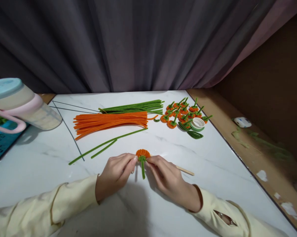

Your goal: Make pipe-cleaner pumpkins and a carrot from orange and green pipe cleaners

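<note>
Pale blue lid and pink handle marked the tumbler (pixel 37 105) at the far left of your white marbled worktop (pixel 227 191). Two loose green fuzzy stems (pixel 104 149) lay next, below a bundle of orange fuzzy stems (pixel 111 122). Your left hand (pixel 116 174) pinched, thumb and forefinger closed, the left edge of a ribbed orange fuzzy piece with a green stalk (pixel 143 153); behind the orange bundle lay a bundle of green fuzzy stems (pixel 133 106). That piece sat between your hands, stalk pointing toward you. Your right hand's (pixel 167 174) fingers closed on its right edge; whether they also held the thin wooden stick (pixel 185 170) behind them, you couldn't tell. Similar orange pieces (pixel 172 124) clustered beyond, beside a green-and-white ring-shaped roll (pixel 197 124).
</note>
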Available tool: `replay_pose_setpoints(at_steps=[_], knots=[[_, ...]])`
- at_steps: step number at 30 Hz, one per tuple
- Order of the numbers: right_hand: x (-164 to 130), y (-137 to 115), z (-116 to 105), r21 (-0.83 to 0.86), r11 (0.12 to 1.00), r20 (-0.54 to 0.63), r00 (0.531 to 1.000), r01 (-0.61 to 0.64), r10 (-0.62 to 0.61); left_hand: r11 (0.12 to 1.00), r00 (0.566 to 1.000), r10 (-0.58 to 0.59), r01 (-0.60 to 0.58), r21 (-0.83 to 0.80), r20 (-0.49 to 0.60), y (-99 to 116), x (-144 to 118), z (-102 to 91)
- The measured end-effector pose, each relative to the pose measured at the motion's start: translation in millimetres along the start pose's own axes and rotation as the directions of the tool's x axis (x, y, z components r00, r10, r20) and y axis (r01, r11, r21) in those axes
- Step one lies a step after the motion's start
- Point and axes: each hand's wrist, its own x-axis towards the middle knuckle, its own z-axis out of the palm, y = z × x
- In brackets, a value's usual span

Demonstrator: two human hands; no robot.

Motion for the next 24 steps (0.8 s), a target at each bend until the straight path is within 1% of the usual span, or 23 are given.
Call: replay_pose_setpoints(at_steps=[3, 7, 10, 14, 18, 21, 24], knots=[[0.2, -0.3, 0.4, -0.087, 0.991, 0.034, 0.995, 0.099, -0.096, 0.999, 0.999, -0.029, 0.028, 0.029, 0.033, 2.6, 1.0, 2.6], [-0.4, 2.4, 0.1, -0.188, 0.959, 0.071, 0.977, 0.213, -0.203, 0.99, 0.988, -0.137, 0.135, 0.026, 0.072, 4.2, 2.0, 4.8], [-2.0, 5.1, -0.5, -0.221, 0.943, 0.081, 0.968, 0.251, -0.239, 0.983, 0.978, -0.184, 0.184, 0.007, 0.098, 2.8, 2.4, 4.6], [-4.2, 7.7, -0.6, -0.209, 0.946, 0.112, 0.967, 0.247, -0.227, 0.974, 0.972, -0.219, 0.223, -0.042, 0.083, 0.2, 1.8, 6.0], [-4.0, 7.4, -0.1, -0.206, 0.949, 0.102, 0.97, 0.238, -0.221, 0.957, 0.964, -0.258, 0.265, -0.121, 0.07, 0.5, 1.1, 9.4], [-2.5, 4.9, 0.7, -0.177, 0.968, 0.093, 0.982, 0.18, -0.166, 0.935, 0.956, -0.282, 0.293, -0.199, 0.084, 2.6, 2.1, 11.2], [-1.5, 2.6, 2.2, -0.098, 0.99, 0.086, 0.992, 0.097, -0.089, 0.911, 0.947, -0.303, 0.322, -0.26, 0.111, 5.4, 3.9, 11.5]])
